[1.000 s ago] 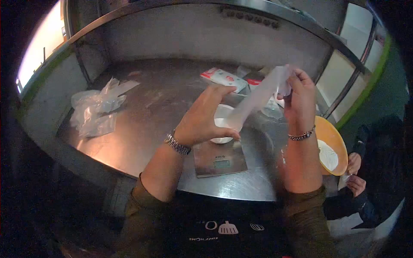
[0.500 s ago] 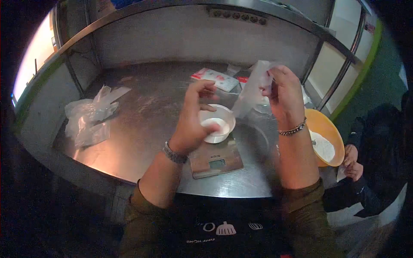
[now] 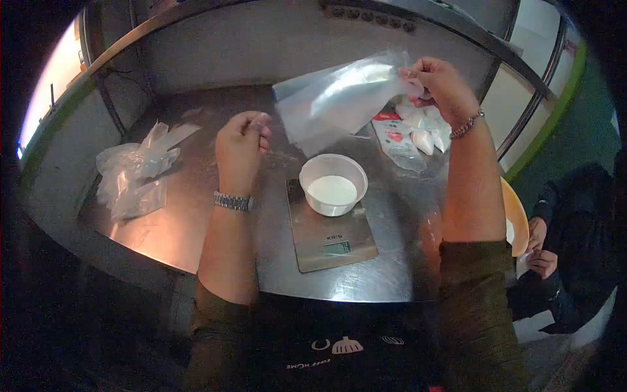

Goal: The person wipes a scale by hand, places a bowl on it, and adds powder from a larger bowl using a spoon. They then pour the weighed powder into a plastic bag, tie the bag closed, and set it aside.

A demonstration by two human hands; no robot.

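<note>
My right hand (image 3: 434,85) is raised at the right, pinching one end of a clear plastic bag (image 3: 339,98). The bag hangs flat and stretches out to the left above the table. To the left, my left hand (image 3: 243,137) has its fingers curled in against the thumb, apart from the bag, with nothing visible in them. Between my arms, a white plastic bowl (image 3: 307,186) with white powder (image 3: 332,190) inside stands on a kitchen scale (image 3: 333,238). The scale's display is lit, but I cannot read it surely.
Crumpled clear plastic bags (image 3: 134,176) lie at the left of the metal table (image 3: 189,228). Small bags of white powder (image 3: 424,130) and a red-and-white packet (image 3: 395,140) lie behind at the right. An orange bowl (image 3: 518,215) is at the right edge, near another person's hands (image 3: 541,251).
The bag, narrow and upright before, now spreads out flat to the left. My right hand has risen. My left hand has moved left, away from the bowl, and its fingers have curled in.
</note>
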